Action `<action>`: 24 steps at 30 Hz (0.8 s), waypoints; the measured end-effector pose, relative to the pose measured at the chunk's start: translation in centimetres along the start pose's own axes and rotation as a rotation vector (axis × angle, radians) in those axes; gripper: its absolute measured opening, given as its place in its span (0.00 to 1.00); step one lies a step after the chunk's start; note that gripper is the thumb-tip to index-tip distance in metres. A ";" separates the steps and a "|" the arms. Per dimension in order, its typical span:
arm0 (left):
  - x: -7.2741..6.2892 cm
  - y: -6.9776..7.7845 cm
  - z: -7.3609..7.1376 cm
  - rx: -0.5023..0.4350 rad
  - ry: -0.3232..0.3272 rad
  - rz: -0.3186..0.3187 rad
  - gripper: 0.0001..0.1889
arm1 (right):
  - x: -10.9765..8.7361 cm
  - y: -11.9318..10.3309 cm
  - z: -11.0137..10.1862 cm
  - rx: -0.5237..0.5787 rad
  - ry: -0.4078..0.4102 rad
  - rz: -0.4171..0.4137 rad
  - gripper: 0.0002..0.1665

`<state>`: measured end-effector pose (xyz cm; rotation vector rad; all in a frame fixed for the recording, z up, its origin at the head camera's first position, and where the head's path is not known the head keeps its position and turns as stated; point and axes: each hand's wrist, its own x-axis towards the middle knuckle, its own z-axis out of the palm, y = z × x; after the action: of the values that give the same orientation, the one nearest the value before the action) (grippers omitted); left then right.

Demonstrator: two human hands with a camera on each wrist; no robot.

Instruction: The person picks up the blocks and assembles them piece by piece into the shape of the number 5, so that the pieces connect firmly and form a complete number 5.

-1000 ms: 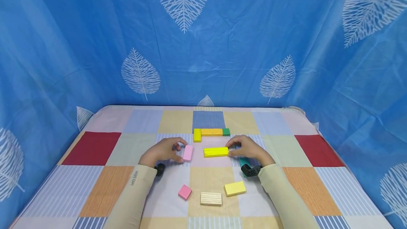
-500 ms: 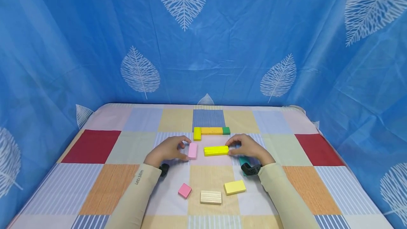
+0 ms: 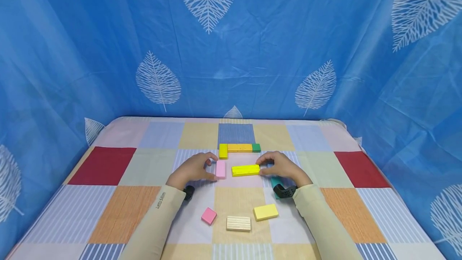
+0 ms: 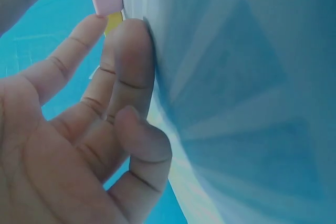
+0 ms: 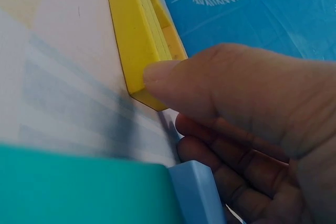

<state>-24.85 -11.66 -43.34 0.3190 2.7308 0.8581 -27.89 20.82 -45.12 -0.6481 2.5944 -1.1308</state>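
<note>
Between thumb and index finger, my left hand (image 3: 193,168) pinches a pink block (image 3: 221,169) by its two short ends. In the left wrist view, the index fingertip touches one end of that block, and the other fingers are bent away from it. My right hand (image 3: 283,168) holds the right end of a bright yellow block (image 3: 245,170) with thumb and finger; the right wrist view shows the thumb on its corner. A small gap separates the pink and yellow blocks. A teal block (image 3: 276,183) lies partly hidden beneath the right wrist.
Farther back, a yellow block (image 3: 223,151), an orange block (image 3: 240,148) and a green block (image 3: 256,148) touch. Nearer lie a dark pink block (image 3: 209,216), a ridged pale wood block (image 3: 238,223) and a light yellow block (image 3: 266,212). A blue block (image 5: 197,192) adjoins the teal one.
My left hand has slid the pink block rightward, closer to the bright yellow block, and turned it a little straighter. The right hand and its block stay nearly still.
</note>
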 end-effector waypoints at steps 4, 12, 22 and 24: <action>0.4 0.0 0.1 -0.002 0.002 -0.002 0.33 | 0.0 -0.1 0.0 0.003 0.005 0.016 0.13; 0.7 0.2 0.4 0.000 0.012 -0.008 0.33 | 0.0 -0.1 0.1 0.002 0.008 0.034 0.13; 0.7 0.5 0.2 0.000 0.004 -0.060 0.33 | 0.1 0.0 0.1 0.005 0.003 0.012 0.13; 0.7 0.5 0.3 -0.007 0.003 -0.063 0.32 | 0.1 0.0 0.1 0.001 0.003 0.008 0.13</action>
<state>-25.39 -10.90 -43.36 0.2292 2.7244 0.8511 -27.92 20.72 -45.22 -0.6356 2.5969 -1.1316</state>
